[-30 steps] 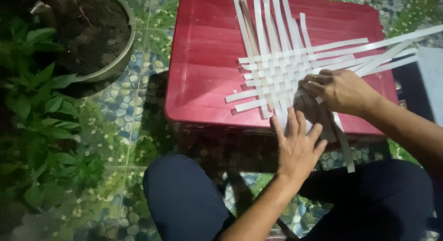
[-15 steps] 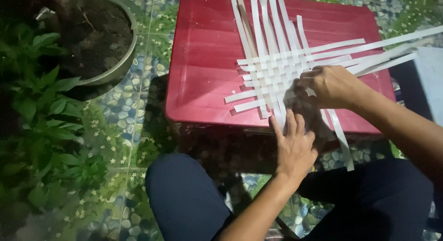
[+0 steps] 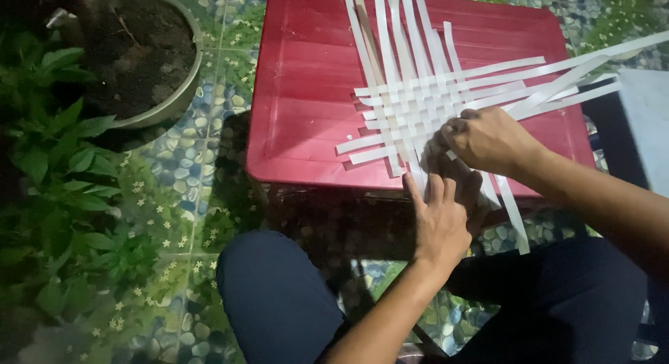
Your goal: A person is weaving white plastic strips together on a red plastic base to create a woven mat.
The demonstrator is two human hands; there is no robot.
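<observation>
Two hands at weave (image 3: 425, 106): right (image 3: 488, 137) curled, pinching strip (image 3: 512, 211) running toward body; left (image 3: 439, 221) flat, fingers spread, holding nothing

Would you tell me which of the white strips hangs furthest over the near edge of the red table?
The strip at the right, below the right hand: it slants down past the red table edge, further than the others.

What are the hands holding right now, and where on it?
Both hands are on the woven mat of white strips at its near edge: the right hand pinches strip ends there; the left hand presses flat beside them.
</observation>
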